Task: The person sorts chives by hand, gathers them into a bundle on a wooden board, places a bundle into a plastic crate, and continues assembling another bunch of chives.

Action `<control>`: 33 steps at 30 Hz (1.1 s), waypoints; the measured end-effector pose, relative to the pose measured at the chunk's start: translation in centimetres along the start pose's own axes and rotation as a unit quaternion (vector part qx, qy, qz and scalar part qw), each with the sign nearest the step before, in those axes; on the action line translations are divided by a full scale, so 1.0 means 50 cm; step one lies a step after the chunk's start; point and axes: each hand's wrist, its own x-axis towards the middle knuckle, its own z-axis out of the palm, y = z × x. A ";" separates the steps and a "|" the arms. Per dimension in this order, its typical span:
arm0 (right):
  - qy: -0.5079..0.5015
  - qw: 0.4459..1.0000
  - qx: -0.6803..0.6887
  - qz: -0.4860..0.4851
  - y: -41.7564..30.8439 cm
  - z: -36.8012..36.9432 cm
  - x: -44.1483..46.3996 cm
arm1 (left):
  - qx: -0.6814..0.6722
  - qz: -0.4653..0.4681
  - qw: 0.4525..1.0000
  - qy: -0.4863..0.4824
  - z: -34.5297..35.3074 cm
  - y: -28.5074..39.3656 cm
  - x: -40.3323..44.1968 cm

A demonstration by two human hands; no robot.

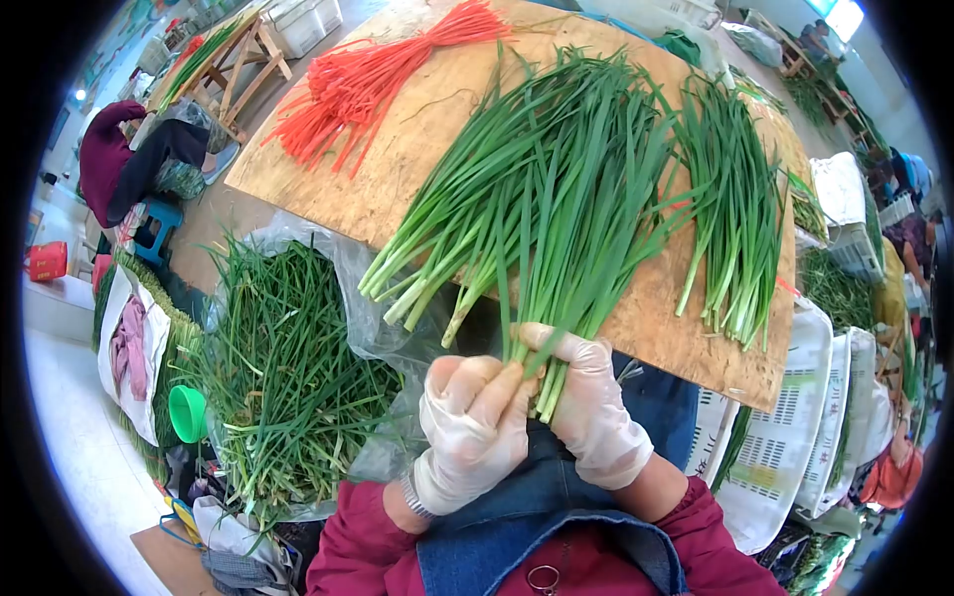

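Note:
Both of my hands wear thin whitish gloves at the near edge of a wooden board. My right hand (596, 407) is wrapped round the pale stem ends of a bunch of garlic chives (566, 288), whose leaves point away from me. Beside it, my left hand (472, 427) is closed, its thumb and finger pinching chive stems near the cut ends; how many is hidden. More loose garlic chives (457, 219) lie spread on the board to the left of the bunch. A separate pile of chives (730, 209) rests on the right.
Red ties (378, 84) lie on the wooden board (338, 199) at the far left. A plastic-lined heap of chive leaves (288, 368) stands at my left, near a green cup (187, 413). White crates (775, 427) stand at my right. A person (109, 164) sits at far left.

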 end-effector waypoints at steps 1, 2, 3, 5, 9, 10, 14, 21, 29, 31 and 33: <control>-0.017 1.000 0.001 0.013 -0.001 -0.003 0.001 | -0.022 0.015 1.000 -0.011 -0.007 -0.002 0.003; -0.033 0.999 0.003 0.026 -0.003 -0.011 0.002 | -0.063 -0.034 0.997 -0.009 -0.020 -0.001 0.005; -0.049 0.998 0.005 0.038 -0.004 -0.018 0.004 | -0.104 -0.084 0.991 -0.008 -0.036 0.003 0.004; -0.042 0.998 -0.003 0.040 -0.006 -0.028 0.016 | -0.192 -0.195 0.962 0.008 -0.070 0.012 -0.006; -0.063 0.996 -0.001 0.063 -0.013 -0.031 0.012 | -0.279 -0.481 0.830 -0.031 -0.071 0.010 0.024; -0.074 0.995 0.010 0.066 -0.014 -0.031 0.011 | -0.291 -0.508 0.808 -0.072 -0.063 0.004 0.028; -0.094 0.990 0.042 0.094 -0.014 -0.048 0.018 | -0.311 -0.522 0.792 -0.061 -0.061 0.000 0.027; -0.080 0.992 0.046 0.092 -0.012 -0.043 0.016 | 0.107 -0.242 0.951 -0.158 -0.035 -0.036 -0.005; -0.111 0.990 0.026 0.089 -0.002 -0.068 0.033 | -0.222 -0.496 0.838 -0.046 -0.087 -0.031 -0.015; -0.104 0.991 0.013 0.088 -0.006 -0.068 0.029 | -0.241 -0.498 0.831 0.056 -0.118 -0.041 -0.035; -0.113 0.988 0.046 0.093 -0.005 -0.069 0.026 | -0.215 -0.504 0.835 0.053 -0.135 -0.053 -0.040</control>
